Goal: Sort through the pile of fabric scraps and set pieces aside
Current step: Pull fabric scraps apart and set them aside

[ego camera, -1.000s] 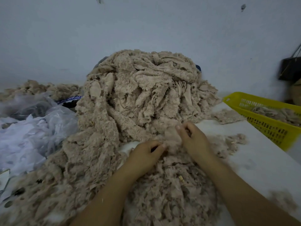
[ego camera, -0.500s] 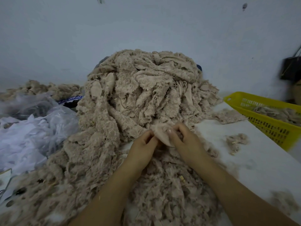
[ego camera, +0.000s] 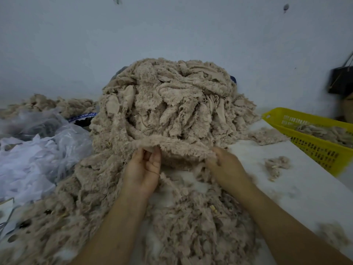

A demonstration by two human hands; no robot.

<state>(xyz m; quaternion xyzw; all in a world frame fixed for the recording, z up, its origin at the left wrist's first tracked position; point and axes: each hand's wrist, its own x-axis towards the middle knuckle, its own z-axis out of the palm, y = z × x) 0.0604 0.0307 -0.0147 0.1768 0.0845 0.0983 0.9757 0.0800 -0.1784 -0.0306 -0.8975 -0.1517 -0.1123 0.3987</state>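
Centrally, a long beige scrap of curly fleece stretches across the foot of the pile, a shaggy mound on a white table. The left hand pinches 1 end between thumb and fingertips; the right hand grips the other, curled into the nap. Lifting slowly should free it without dragging tangled neighbours. A yellow slotted basket holding scraps sits right; crinkled clear plastic bags lie left.

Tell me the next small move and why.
Probably lift the fuzzy strip clear of the pile and carry it toward the yellow basket: the left hand and right hand hold it stretched between them, and the basket holds similar scraps.
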